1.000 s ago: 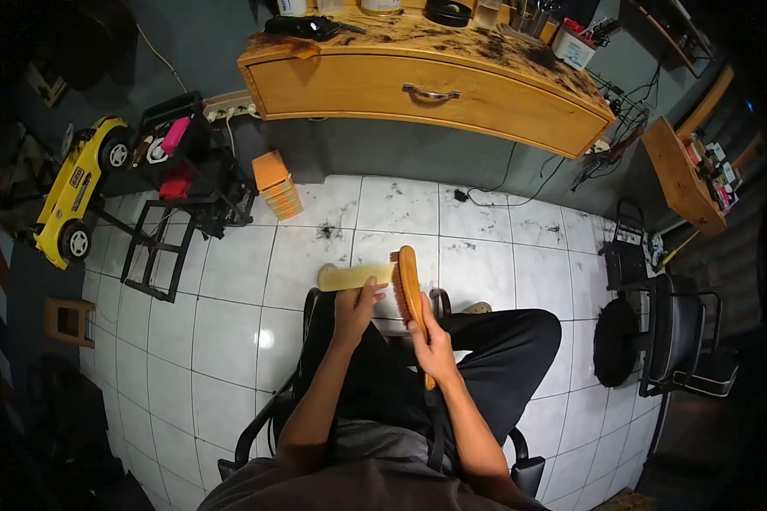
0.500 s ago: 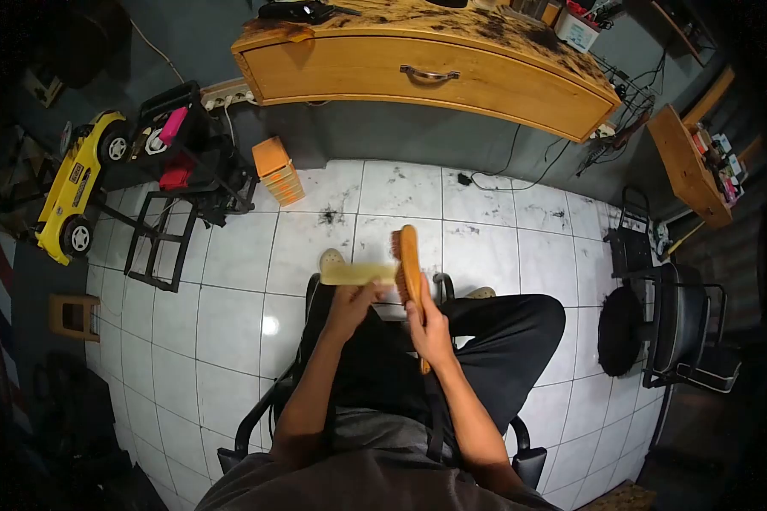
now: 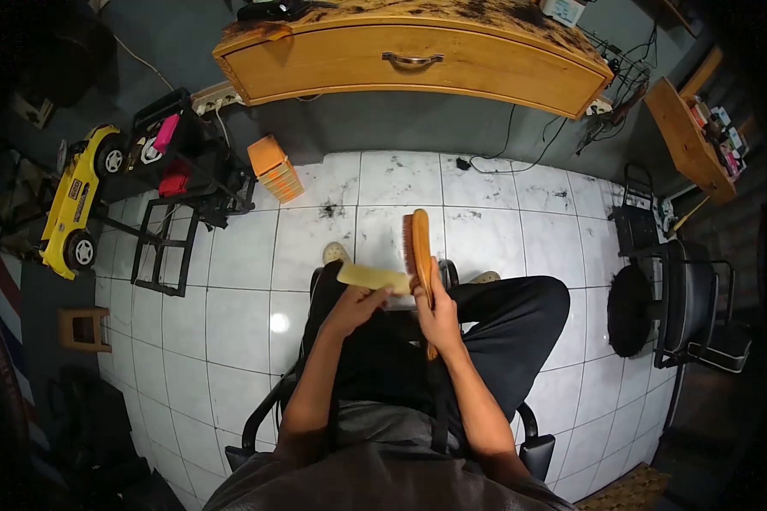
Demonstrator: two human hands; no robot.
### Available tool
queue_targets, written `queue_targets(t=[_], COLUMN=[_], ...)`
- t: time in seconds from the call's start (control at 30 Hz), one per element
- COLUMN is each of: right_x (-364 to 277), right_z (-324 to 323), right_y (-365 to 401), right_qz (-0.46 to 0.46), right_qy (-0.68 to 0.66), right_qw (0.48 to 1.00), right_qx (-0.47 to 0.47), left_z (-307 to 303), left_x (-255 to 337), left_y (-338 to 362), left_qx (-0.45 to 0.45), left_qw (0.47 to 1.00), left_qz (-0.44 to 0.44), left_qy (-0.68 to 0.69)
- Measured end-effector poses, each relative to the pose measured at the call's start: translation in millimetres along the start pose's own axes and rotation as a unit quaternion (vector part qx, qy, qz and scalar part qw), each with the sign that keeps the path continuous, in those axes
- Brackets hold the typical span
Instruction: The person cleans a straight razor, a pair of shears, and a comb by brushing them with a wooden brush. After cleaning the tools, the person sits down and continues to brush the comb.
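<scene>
My right hand (image 3: pixel 439 319) is wrapped round the handle of a long wooden brush (image 3: pixel 423 247). The brush stands nearly upright in front of me, its reddish-brown bristles facing left. Pinched in my left hand (image 3: pixel 354 310) is a flat, pale yellow comb (image 3: pixel 371 278); its teeth are too small to make out. The comb lies almost level, its right end against the lower bristles, close to my right thumb. Both hands are held above my lap, over black trousers (image 3: pixel 520 311).
A wooden counter with a drawer (image 3: pixel 332 64) stands ahead. Left are a yellow toy car (image 3: pixel 70 200), a black metal frame (image 3: pixel 162 247) and an orange box (image 3: pixel 274 169). A black chair (image 3: pixel 686 294) is at right. Dark hair clippings (image 3: pixel 329 209) lie on the white tiles.
The brush has shifted slightly right and up in view. The comb has tilted, its right end lower, and now meets the bristles further down. The whole view has shifted a little.
</scene>
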State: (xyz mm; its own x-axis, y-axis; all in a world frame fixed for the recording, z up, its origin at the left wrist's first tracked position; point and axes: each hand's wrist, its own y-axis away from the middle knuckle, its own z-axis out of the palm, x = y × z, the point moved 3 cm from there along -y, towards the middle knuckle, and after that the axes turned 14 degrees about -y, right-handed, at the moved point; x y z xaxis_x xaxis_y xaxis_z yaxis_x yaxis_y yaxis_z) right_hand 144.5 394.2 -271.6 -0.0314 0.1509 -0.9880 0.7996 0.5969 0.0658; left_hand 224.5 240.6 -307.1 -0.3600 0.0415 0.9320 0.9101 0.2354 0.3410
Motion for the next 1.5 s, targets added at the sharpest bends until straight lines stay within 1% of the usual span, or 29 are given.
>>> queue_targets(t=[0.03,0.13,0.17,0.23,0.27,0.33,0.37,0.43,0.47,0.53,0.6,0.67,0.7,0.73,0.8,0.83,1.0,1.07,1.1,1.13,1.2,1.23,1.27,1.33,1.37,1.4,1.43,1.47,1.5], right_x=[4,-4,-10,-11,-7,-10,-8,-3,-3,-5,-5,-2,0,0,0,-7,3,-5,-8,-7,-4,-4,-2,-2,-1,1,1,2,-1], right_z=[-2,-2,3,13,15,17,11,3,-1,-4,1,7,11,12,8,2,0,11,13,15,14,13,5,-3,-6,-8,-8,-7,-2], right_y=[-2,3,5,8,8,5,5,-1,-2,-1,2,3,4,4,3,0,-1,3,5,5,4,3,0,-1,0,0,0,1,2], right_qz=[-0.021,-0.017,-0.032,-0.033,-0.033,-0.051,0.032,-0.01,-0.051,-0.039,-0.046,-0.056,-0.065,-0.065,-0.055,-0.052,0.042,-0.116,-0.088,-0.088,-0.069,-0.068,-0.055,-0.043,-0.001,0.04,0.022,0.021,-0.037], right_qy=[0.006,0.002,0.0,0.013,0.011,-0.002,-0.025,-0.029,-0.032,-0.029,-0.043,-0.028,-0.012,-0.013,-0.056,-0.057,-0.067,-0.04,-0.044,-0.045,-0.048,-0.048,-0.058,-0.064,-0.079,-0.094,-0.047,-0.048,-0.039], right_qw=[0.999,0.999,0.999,0.995,0.995,0.998,0.998,1.0,0.998,0.998,0.998,0.997,0.994,0.994,0.997,0.997,0.997,0.991,0.989,0.989,0.996,0.996,0.997,0.996,0.996,0.994,0.999,0.999,0.998], right_qx=[0.025,0.038,-0.009,-0.092,-0.092,-0.044,-0.042,-0.003,0.036,0.041,-0.004,-0.047,-0.091,-0.093,-0.001,0.024,0.001,-0.06,-0.11,-0.109,-0.035,-0.035,0.01,0.053,0.049,0.045,0.008,0.007,-0.038], left_z=[1,-12,-19,-22,-22,-14,-6,4,7,9,-4,-17,-11,-5,10,15,-1,-17,-18,-16,-10,4,11,25,25,19,12,4,-8], left_x=[0,-1,0,15,20,17,15,14,13,22,5,-2,20,23,18,18,9,12,9,7,2,11,20,32,31,28,23,16,18], left_y=[-3,-12,-15,-12,-10,-3,0,6,6,3,-12,-19,-13,-10,-2,2,-10,-12,-10,-9,-5,1,6,12,9,3,-2,-8,-13], left_qx=[-0.002,0.119,0.153,0.185,0.217,0.206,0.139,-0.007,-0.006,0.097,0.13,0.223,0.261,0.263,0.151,0.082,0.112,0.263,0.264,0.216,0.117,0.095,0.043,0.017,0.017,0.077,0.139,0.141,0.157], left_qw=[1.0,0.984,0.972,0.961,0.948,0.955,0.98,0.998,0.998,0.991,0.987,0.959,0.953,0.953,0.977,0.991,0.982,0.942,0.942,0.963,0.99,0.993,0.999,0.997,0.997,0.993,0.983,0.982,0.98], left_qz=[0.002,-0.01,0.03,0.035,0.04,0.027,0.002,-0.023,-0.025,-0.026,-0.025,0.026,0.013,0.012,-0.046,-0.037,-0.025,-0.01,-0.011,-0.011,-0.011,-0.02,0.0,-0.044,-0.042,-0.029,-0.018,-0.018,0.009], left_qy=[0.0,0.132,0.176,0.201,0.23,0.213,0.142,0.051,0.052,0.089,0.09,0.175,0.15,0.149,0.144,0.099,0.153,0.208,0.207,0.163,0.071,0.073,-0.03,0.056,0.057,0.09,0.122,0.121,0.124])
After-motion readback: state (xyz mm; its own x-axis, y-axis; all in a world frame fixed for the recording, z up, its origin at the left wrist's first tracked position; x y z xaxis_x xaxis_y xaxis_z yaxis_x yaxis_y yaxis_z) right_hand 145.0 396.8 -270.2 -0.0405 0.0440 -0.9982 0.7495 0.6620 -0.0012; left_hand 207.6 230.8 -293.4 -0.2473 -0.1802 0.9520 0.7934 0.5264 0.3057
